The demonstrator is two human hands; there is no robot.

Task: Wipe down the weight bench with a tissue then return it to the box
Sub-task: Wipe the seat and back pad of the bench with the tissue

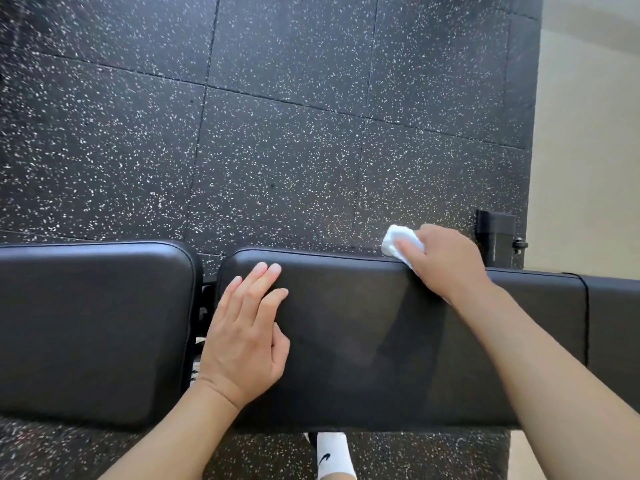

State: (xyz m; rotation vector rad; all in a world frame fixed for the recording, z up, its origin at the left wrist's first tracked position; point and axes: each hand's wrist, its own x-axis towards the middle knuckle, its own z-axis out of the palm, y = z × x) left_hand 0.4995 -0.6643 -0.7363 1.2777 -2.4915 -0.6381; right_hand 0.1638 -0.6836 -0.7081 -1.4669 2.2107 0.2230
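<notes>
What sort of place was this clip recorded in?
Most likely a gym or home workout room: black speckled rubber floor tiles and a padded black weight bench, which the right hand wipes with a tissue.

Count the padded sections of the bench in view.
2. The left pad sits apart across a gap; the long pad lies under the left hand and the right hand holding the tissue. More may lie outside the frame.
</notes>
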